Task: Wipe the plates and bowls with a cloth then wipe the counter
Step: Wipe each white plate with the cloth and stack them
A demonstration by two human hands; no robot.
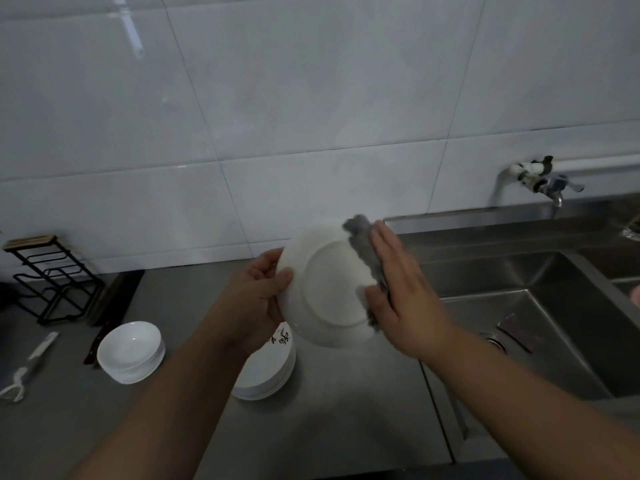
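Over the counter (346, 427), plate (329, 289) is gripped at rim by left hand (256, 296); cloth (363, 258) is pressed on it by right hand (405, 292), fingers (388, 247) straight.

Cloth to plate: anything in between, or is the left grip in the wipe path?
Nothing visible in between. The right hand presses the grey cloth straight onto the right rim of the plate, whose underside faces the camera. The left hand grips the opposite rim, apart from the cloth.
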